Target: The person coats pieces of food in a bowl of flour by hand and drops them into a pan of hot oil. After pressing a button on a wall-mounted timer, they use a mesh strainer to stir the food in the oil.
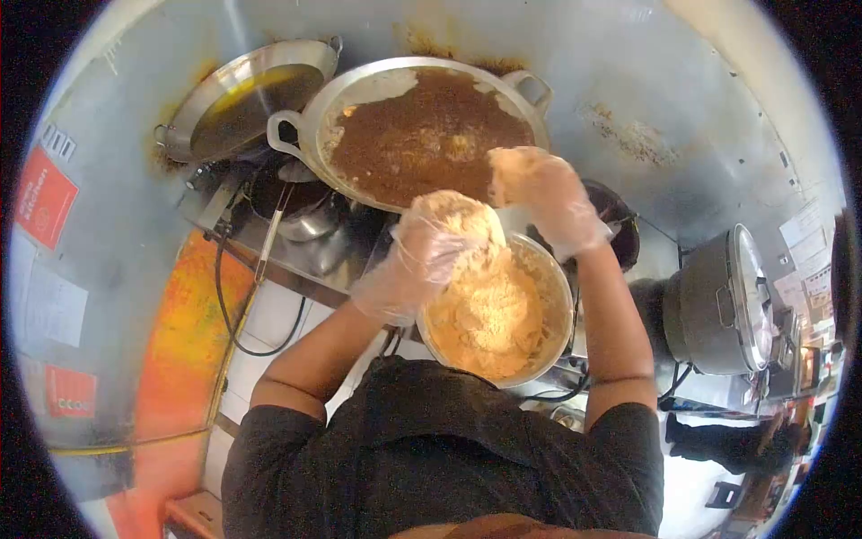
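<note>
Both of my hands wear clear plastic gloves. My left hand (420, 256) is closed round a flour-coated piece (467, 220), above the left rim of a metal bowl (563, 314). In the bowl lies a heap of pale orange flour coating (489, 314). Over the right edge of a large two-handled wok (314, 135) my right hand (549, 193) grips another coated piece (509, 172). Dark, foamy oil (422, 135) fills much of the wok.
A second wok (193, 112) with oil stands at the back left. Beside the stove are a long-handled strainer (272, 229) and a black hose (224, 305). A large lidded pot (705, 305) stands at the right. Another person (732, 442) is at the lower right.
</note>
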### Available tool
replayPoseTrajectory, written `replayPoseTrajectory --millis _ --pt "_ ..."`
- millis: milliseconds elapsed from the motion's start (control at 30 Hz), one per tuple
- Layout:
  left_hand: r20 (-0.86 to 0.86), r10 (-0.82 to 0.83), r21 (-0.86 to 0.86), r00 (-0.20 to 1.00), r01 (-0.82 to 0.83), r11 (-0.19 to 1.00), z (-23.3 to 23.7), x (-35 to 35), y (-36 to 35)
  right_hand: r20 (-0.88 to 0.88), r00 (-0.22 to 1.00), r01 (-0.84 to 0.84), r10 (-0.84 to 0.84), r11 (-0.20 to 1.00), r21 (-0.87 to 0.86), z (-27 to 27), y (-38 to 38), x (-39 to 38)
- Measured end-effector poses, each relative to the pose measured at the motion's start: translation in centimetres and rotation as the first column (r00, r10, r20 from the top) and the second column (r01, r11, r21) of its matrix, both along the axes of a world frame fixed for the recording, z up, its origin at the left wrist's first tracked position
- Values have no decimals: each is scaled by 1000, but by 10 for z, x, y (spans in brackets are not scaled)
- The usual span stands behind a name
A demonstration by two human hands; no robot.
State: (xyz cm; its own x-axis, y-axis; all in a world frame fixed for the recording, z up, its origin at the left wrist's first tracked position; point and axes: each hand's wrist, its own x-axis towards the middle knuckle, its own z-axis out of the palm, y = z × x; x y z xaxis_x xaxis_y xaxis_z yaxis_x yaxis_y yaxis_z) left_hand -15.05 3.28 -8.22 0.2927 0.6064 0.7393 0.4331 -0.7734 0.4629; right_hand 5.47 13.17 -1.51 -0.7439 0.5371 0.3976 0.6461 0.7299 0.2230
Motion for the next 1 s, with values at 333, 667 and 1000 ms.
replayPoseTrajectory --millis 333,667,1000 --pt "-440 458 342 773 -327 881 -15 -108 106 150 982 148 -119 969 -196 -64 62 -56" --pt "-777 472 197 415 -553 810 3 -98 114 62 994 85 -85 996 3 -24 -26 54" --pt "-623 543 397 563 -370 840 42 -42 83 31 961 244 -275 788 -565 -106 -81 115"
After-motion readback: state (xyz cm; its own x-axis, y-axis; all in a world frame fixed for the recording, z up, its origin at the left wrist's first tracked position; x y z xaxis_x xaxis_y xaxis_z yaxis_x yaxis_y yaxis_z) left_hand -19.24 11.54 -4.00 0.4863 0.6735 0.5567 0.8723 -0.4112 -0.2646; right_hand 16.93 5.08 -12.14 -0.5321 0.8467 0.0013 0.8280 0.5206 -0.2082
